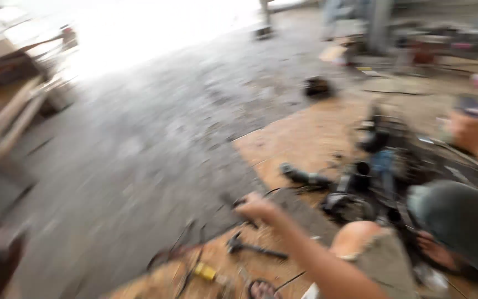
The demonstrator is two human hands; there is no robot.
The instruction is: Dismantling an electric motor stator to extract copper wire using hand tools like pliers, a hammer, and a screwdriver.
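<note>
The whole view is blurred by motion. My left hand (258, 207) reaches forward low in the middle, fingers closed around a small dark object (238, 201) that sticks out to the left. My right hand (476, 132) is raised at the right edge and seems to grip a dark bluish object (468, 104). Between the hands lies a heap of dark machine parts (383, 166) with a round black piece (349, 206) on a plywood sheet (305, 138). My bare knee (355, 237) and grey shorts (463, 221) show below.
A dark hammer-like tool (253, 247) and a yellow-handled tool (206, 271) lie on the plywood near my knee. Grey concrete floor (156, 144) spreads left. Wooden planks (12, 111) lean at the far left. A dark lump (317, 87) and clutter sit further back.
</note>
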